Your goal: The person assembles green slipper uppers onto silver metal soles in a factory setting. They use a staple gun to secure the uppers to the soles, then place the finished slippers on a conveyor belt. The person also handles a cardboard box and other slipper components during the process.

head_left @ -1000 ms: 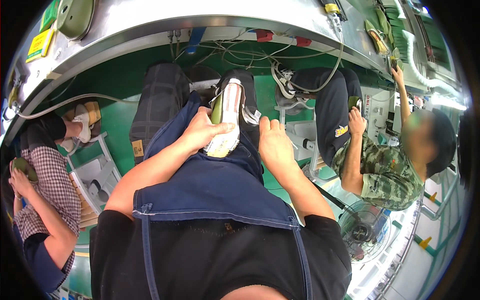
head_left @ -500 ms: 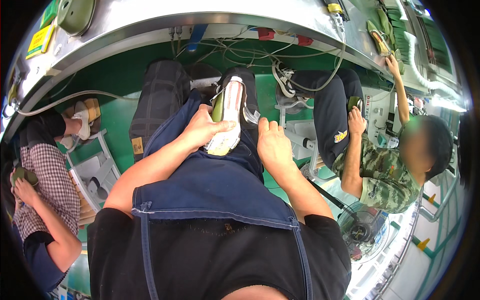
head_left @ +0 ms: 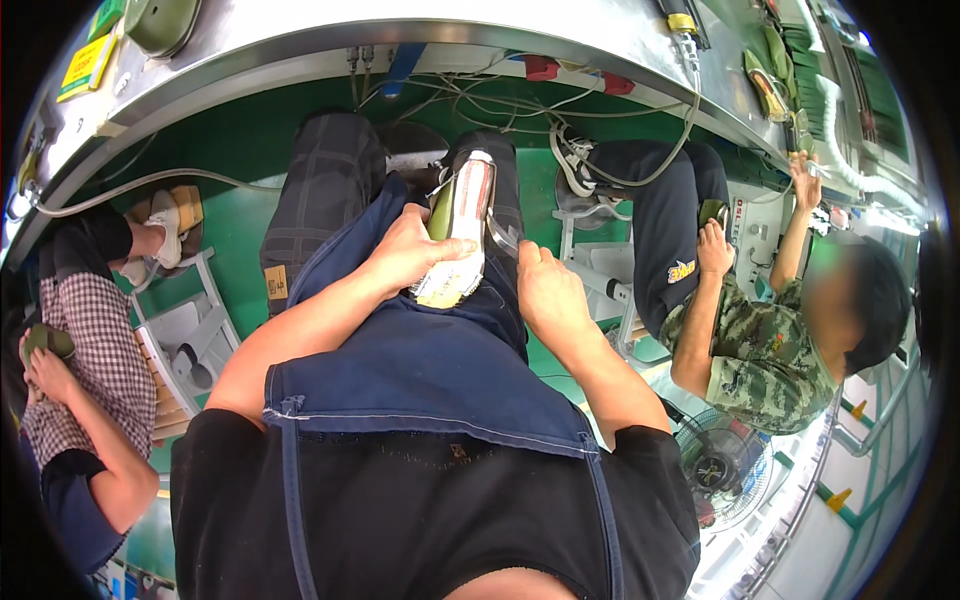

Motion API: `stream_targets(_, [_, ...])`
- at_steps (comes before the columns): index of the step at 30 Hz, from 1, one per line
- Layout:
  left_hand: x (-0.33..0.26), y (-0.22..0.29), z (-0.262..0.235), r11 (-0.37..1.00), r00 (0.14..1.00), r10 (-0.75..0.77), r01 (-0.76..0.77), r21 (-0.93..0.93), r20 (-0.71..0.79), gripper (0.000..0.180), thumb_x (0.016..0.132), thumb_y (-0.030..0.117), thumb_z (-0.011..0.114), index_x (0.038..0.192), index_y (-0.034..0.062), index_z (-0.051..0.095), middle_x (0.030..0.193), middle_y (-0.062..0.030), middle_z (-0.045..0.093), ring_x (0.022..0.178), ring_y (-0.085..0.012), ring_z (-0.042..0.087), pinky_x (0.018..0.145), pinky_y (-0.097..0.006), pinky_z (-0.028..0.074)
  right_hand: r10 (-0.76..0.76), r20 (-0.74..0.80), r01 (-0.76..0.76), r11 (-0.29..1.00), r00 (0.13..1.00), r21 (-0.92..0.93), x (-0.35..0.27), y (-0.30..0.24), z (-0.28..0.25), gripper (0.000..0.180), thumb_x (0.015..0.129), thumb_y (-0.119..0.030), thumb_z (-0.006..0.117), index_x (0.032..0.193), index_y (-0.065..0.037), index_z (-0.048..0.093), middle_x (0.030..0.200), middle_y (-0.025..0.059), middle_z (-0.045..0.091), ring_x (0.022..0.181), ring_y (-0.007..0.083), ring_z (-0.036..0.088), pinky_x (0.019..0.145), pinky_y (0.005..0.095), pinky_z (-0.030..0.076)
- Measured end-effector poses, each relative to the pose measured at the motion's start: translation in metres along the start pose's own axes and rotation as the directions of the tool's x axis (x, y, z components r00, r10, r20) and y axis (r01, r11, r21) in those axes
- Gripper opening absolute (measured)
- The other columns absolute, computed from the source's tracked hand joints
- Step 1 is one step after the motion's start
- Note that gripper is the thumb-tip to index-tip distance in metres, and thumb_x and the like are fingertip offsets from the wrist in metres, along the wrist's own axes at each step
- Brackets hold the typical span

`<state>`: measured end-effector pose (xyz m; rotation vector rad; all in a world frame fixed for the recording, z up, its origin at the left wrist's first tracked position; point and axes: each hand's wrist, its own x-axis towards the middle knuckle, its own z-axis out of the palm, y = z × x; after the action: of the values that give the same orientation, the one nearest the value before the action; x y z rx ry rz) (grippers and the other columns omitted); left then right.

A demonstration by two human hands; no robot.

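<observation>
Under the curved steel worktop [head_left: 420,35], above green floor [head_left: 240,225], left hand [head_left: 405,250] grips a shoe [head_left: 462,225]; right hand [head_left: 545,290] rests half-curled beside it, holding nothing.

A yellow rectangular label [head_left: 85,62] sat on the steel bench's upper left, a green one [head_left: 108,15] just above it, beside mine.

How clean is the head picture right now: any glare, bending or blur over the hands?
Head view: the left hand and right hand on the shoe are sharp and evenly lit; the steel bench edge bows with fisheye distortion; bright glare washes the upper right; corners are black.
</observation>
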<state>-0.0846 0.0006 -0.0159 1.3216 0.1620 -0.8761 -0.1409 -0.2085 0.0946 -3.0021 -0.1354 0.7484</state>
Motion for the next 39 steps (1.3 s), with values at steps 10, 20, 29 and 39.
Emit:
stream_targets(10, [-0.002, 0.015, 0.0, 0.999, 1.0, -0.01, 0.01, 0.041, 0.01, 0.071, 0.078, 0.027, 0.091, 0.119, -0.0176, 0.054, 0.108, -0.0246, 0.07, 0.096, -0.0258, 0.073, 0.085, -0.035, 0.058, -0.152, -0.077, 0.12, 0.941, 0.985, -0.316, 0.002, -0.007, -0.003, 0.018, 0.086, -0.008, 0.062, 0.1, 0.001, 0.055, 0.084, 0.0136, 0.065, 0.073, 0.0253, 0.071, 0.055, 0.0356, 0.059])
stream_targets(20, [0.021, 0.088, 0.004, 0.839, 0.912, -0.398, 0.322, 0.438, 0.094, 0.081, 0.091, 0.068, 0.064, 0.111, -0.0099, 0.072, 0.104, -0.0246, 0.074, 0.09, -0.0334, 0.077, 0.063, -0.044, 0.064, -0.131, -0.159, 0.018, 0.825, 0.979, -0.565, -0.005, -0.028, 0.002, 0.028, 0.084, -0.015, 0.064, 0.103, 0.004, 0.06, 0.079, 0.0066, 0.059, 0.068, 0.0159, 0.063, 0.046, 0.0273, 0.052])
stream_targets(29, [0.032, 0.069, 0.009, 0.755, 0.949, -0.315, 0.243, 0.609, 0.012, 0.075, 0.092, 0.064, 0.064, 0.101, -0.0097, 0.074, 0.091, -0.0241, 0.075, 0.076, -0.0333, 0.077, 0.058, -0.042, 0.063, -0.136, -0.196, -0.004, 0.813, 0.971, -0.583, -0.01, -0.032, -0.007, 0.028, 0.085, -0.012, 0.062, 0.107, 0.006, 0.06, 0.081, 0.0095, 0.062, 0.071, 0.0187, 0.065, 0.051, 0.0311, 0.055])
stream_targets(39, [0.024, 0.067, 0.008, 0.779, 0.96, -0.276, 0.196, 0.595, 0.045, 0.058, 0.093, 0.051, 0.067, 0.1, -0.0062, 0.074, 0.086, -0.0175, 0.074, 0.069, -0.0254, 0.074, 0.052, -0.036, 0.059, -0.132, -0.158, 0.183, 0.909, 0.979, 0.375, 0.009, 0.009, -0.04, 0.071, 0.091, 0.002, 0.055, 0.157, -0.005, 0.029, 0.098, 0.0283, 0.066, 0.085, 0.0458, 0.069, 0.077, 0.0527, 0.057])
